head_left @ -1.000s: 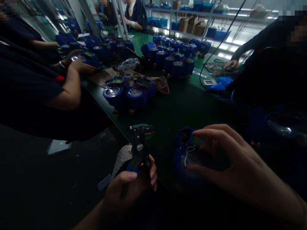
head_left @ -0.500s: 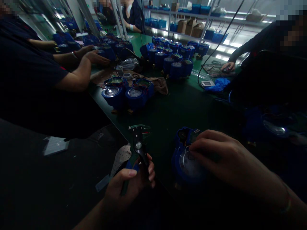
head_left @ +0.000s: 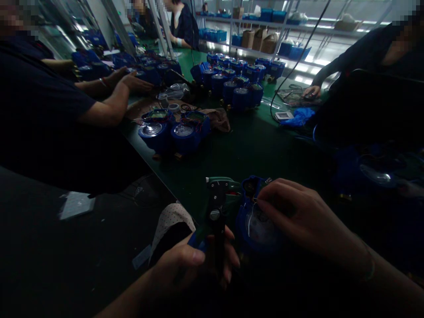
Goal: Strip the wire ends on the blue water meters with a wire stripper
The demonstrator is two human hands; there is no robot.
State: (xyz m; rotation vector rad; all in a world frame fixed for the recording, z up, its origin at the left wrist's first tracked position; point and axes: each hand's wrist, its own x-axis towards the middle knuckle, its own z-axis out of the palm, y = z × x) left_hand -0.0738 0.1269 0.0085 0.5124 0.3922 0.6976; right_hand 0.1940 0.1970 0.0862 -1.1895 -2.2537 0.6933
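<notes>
My left hand (head_left: pixel 202 260) is wrapped round the handles of a wire stripper (head_left: pixel 217 207) with a dark body and green jaws. The jaw end points right, close beside an open blue meter (head_left: pixel 243 225) on the green table. Over that meter, my right hand (head_left: pixel 291 207) pinches a thin pale wire (head_left: pixel 250 221) between thumb and fingertips. The wire loops down across the meter's round clear window. My right fingers partly cover the meter's upper compartment.
Two blue meters (head_left: pixel 183 132) stand ahead beside a brown cloth (head_left: pixel 218 119). Many more (head_left: pixel 241 97) are farther back. A person's hands (head_left: pixel 132 81) work at the left; another person's hand (head_left: pixel 312 92) is at the right near a blue bag (head_left: pixel 303 117).
My left hand has moved right with the wire stripper, bringing its jaws beside the meter. My right hand has shifted slightly left with the wire.
</notes>
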